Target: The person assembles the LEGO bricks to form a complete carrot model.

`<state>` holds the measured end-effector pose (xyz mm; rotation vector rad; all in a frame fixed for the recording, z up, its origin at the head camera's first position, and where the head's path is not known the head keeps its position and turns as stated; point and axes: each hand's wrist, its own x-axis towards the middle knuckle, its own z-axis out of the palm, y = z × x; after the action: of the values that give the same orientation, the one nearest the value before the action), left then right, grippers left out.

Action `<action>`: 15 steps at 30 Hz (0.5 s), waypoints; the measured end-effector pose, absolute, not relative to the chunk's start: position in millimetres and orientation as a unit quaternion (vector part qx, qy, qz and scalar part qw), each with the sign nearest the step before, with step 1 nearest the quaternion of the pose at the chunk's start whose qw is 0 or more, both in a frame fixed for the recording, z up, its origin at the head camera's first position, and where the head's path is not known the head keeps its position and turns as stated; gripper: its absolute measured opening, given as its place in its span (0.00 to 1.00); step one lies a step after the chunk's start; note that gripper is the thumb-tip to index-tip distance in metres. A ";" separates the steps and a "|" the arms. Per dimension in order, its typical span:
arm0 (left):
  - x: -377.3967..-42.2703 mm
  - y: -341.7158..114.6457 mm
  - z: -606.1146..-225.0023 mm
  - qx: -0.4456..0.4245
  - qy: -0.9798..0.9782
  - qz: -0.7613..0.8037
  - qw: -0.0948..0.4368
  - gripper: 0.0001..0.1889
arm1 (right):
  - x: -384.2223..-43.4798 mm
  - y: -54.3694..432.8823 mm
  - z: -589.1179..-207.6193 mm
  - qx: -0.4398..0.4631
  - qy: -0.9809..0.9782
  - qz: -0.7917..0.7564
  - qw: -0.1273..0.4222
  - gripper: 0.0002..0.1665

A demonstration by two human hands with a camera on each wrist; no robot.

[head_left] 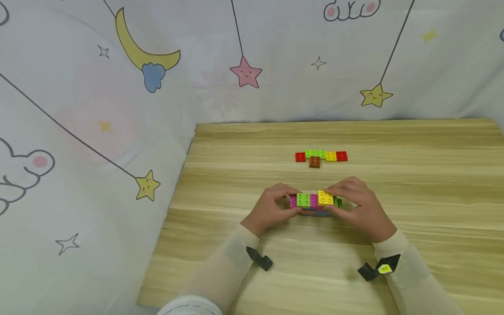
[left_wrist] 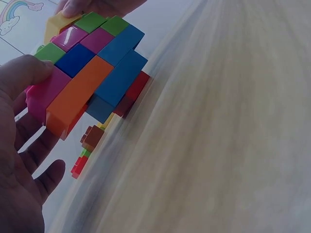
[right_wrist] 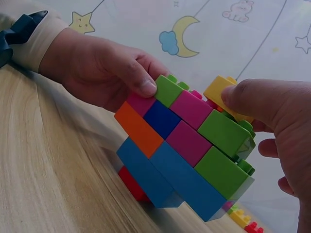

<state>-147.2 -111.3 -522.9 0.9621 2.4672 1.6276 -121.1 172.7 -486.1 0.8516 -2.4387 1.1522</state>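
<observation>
A wall of stacked toy building bricks (right_wrist: 165, 119) stands upright on the table between both hands, with a red base, blue bricks above it, and orange, dark blue, pink and green bricks higher up. At its left end my left hand (head_left: 266, 211) grips the side, thumb on the near face by the pink and light green bricks. My right hand (head_left: 362, 209) pinches a yellow brick (head_left: 325, 198) between thumb and fingers at the top of the wall. In the right wrist view the yellow brick sits right at the studs, right of the light green brick (right_wrist: 170, 91).
Behind the wall lies a row of loose bricks: red (head_left: 341, 156), yellow (head_left: 331, 156), light green (head_left: 315, 154) and another red. A brown brick (head_left: 315, 162) sits just in front of them. The wooden table (head_left: 220, 175) meets a patterned curtain (head_left: 283, 96) at the back.
</observation>
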 end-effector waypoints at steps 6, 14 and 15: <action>-146.1 -112.2 -520.1 0.300 0.797 0.524 0.027 0.19 | -120.8 169.7 -485.3 0.308 -0.847 0.404 0.157 0.28; -147.6 -112.3 -521.9 0.299 0.798 0.523 0.026 0.19 | -120.5 169.6 -484.2 0.313 -0.846 0.403 0.155 0.29; -147.7 -112.5 -522.2 0.298 0.798 0.523 0.026 0.19 | -120.7 169.5 -483.8 0.314 -0.846 0.401 0.156 0.30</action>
<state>-147.7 -112.5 -522.2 0.9226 2.4664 1.6178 -120.7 169.5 -483.8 0.8999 -2.4227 1.1475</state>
